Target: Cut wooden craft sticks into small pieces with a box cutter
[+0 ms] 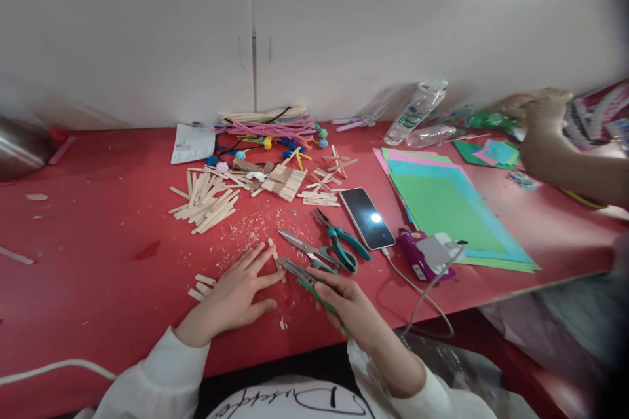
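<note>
My left hand [236, 291] lies flat on the red table [98, 222] with fingers spread, its fingertips pressing a wooden craft stick [273, 251]. My right hand [346, 304] is closed round green-handled cutters [304, 277], whose jaws meet the near end of that stick. Wood shavings and short cut stick pieces [201, 287] lie around my left hand. Just beyond the cutters rest grey scissors [307, 250] and teal-handled pliers [339, 242].
A pile of craft sticks [206, 200] and a small stick-built piece [285, 181] lie further back, with pipe cleaners [270, 127] behind. A phone [367, 217], coloured paper [447, 206], a purple device [422, 255] and bottles [415, 112] sit right. Another person's hand [540, 111] reaches in at far right.
</note>
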{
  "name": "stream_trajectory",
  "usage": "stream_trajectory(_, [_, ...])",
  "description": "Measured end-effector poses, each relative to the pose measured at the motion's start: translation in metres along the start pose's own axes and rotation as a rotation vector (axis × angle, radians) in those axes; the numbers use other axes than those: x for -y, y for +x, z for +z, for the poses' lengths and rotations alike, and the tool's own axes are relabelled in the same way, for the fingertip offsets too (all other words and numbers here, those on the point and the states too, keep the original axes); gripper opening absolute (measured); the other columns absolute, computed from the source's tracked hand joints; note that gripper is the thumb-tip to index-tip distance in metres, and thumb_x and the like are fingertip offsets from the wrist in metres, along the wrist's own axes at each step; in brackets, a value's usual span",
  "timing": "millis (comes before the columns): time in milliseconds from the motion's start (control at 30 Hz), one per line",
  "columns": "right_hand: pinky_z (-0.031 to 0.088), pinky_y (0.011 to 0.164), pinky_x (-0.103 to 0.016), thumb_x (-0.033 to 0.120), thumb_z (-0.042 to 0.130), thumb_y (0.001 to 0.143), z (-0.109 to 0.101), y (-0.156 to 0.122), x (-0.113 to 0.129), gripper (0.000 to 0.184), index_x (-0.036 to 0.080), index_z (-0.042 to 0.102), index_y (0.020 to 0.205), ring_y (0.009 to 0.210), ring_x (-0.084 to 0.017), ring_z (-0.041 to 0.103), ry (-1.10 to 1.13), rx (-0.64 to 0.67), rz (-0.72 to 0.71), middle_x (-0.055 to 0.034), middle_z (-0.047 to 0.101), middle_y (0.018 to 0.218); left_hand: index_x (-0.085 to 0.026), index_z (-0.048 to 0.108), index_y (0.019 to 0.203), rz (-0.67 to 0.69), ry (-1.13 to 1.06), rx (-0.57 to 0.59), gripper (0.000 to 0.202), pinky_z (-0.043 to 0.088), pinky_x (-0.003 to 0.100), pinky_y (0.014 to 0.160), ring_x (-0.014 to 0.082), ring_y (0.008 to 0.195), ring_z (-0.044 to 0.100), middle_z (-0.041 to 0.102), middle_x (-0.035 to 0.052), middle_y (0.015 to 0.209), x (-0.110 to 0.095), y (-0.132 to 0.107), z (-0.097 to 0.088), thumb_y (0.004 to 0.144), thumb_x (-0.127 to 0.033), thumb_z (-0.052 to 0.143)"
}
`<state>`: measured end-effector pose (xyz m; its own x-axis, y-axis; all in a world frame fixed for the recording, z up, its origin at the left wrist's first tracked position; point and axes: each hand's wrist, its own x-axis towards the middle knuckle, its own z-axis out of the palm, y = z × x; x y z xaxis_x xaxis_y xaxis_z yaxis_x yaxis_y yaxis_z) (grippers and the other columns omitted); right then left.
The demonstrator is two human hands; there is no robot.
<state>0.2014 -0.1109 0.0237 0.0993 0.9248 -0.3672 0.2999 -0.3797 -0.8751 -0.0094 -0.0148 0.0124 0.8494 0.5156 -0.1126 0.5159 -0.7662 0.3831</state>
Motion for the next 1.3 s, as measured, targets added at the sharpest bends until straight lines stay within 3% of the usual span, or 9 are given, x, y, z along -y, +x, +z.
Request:
stream_trajectory(67, [0.037,0.033,-0.023,0.046,0.039,0.085,0.002,-0.003,0.000,0.057,0.009,0.054,0.125,0.034,-0.010,0.044,0.007,-0.031,-0.005,-0.0009,0.059,0.060,-0.031,0.052,0.127,-0.002,-0.004,0.008,0.047,0.026,0.052,0.106,0.0335,0.137,0.016,0.021,0.0105,0.151,0.000,0.000,0.000,0.083,-0.046,0.056])
stream_trajectory(167, [0.052,0.059,-0.031,0.037,0.043,0.086,0.003,-0.007,0.002,0.045,0.015,0.057,0.123,0.065,-0.019,0.064,-0.144,-0.126,-0.151,-0.0086,0.069,0.084,-0.032,0.051,0.128,0.000,-0.009,-0.003,0.048,0.027,0.052,0.106,0.0337,0.137,0.015,0.021,0.0089,0.151,0.000,-0.002,0.000,0.083,-0.047,0.055])
stream_trajectory(267, [0.052,0.078,-0.035,0.026,0.041,0.088,0.004,-0.011,0.004,0.039,0.017,0.059,0.120,0.092,-0.023,0.065,-0.375,-0.166,-0.302,-0.0113,0.069,0.103,-0.033,0.047,0.131,0.011,-0.013,-0.019,0.050,0.027,0.052,0.106,0.0330,0.137,0.014,0.020,0.0082,0.152,0.000,-0.002,0.001,0.084,-0.046,0.055])
stream_trajectory(533, [0.056,0.070,-0.033,0.016,0.041,0.087,0.009,-0.016,0.007,0.039,0.014,0.058,0.122,0.086,-0.023,0.068,-0.675,-0.181,-0.359,-0.0138,0.070,0.095,-0.031,0.050,0.129,-0.007,-0.034,-0.011,0.048,0.026,0.051,0.106,0.0322,0.137,0.015,0.020,0.0089,0.151,-0.001,-0.003,-0.001,0.083,-0.045,0.056])
stream_trajectory(1033, [0.053,0.057,-0.024,0.016,0.040,0.086,0.011,-0.015,0.012,0.041,0.017,0.057,0.123,0.072,-0.019,0.069,-0.835,-0.172,-0.377,-0.0093,0.070,0.089,-0.033,0.047,0.131,0.010,-0.014,-0.023,0.050,0.027,0.051,0.106,0.0317,0.137,0.015,0.020,0.0079,0.152,0.000,-0.003,0.001,0.083,-0.042,0.058])
stream_trajectory(1300, [0.050,0.051,-0.024,0.015,0.042,0.085,-0.002,-0.008,0.024,0.042,0.016,0.055,0.125,0.063,-0.018,0.067,-0.954,-0.039,-0.441,-0.0089,0.069,0.085,-0.034,0.045,0.132,0.033,-0.002,-0.042,0.052,0.028,0.051,0.106,0.0317,0.137,0.016,0.021,0.0061,0.152,0.001,-0.003,0.003,0.082,-0.037,0.060])
